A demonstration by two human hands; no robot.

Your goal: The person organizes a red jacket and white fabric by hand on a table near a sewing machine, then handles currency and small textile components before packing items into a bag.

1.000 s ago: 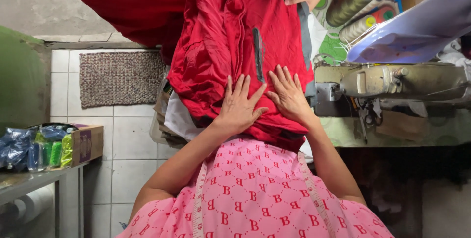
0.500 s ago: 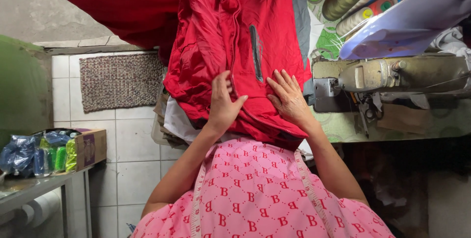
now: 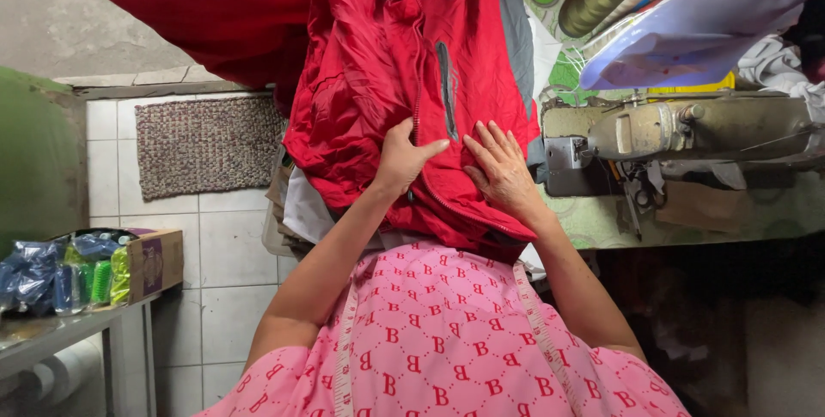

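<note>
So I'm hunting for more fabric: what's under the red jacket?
Under the red jacket, a stack of pale folded cloth shows at its left edge. How far it runs is covered by the jacket and both hands.

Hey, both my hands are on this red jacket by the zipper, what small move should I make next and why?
Probably smooth the fabric outward. The left hand pinches the red jacket at its zipper line, the right hand lies flat beside it, and the cloth between them looks wrinkled.

Red jacket (image 3: 387, 65) on sewing table (image 3: 593, 219)
</note>
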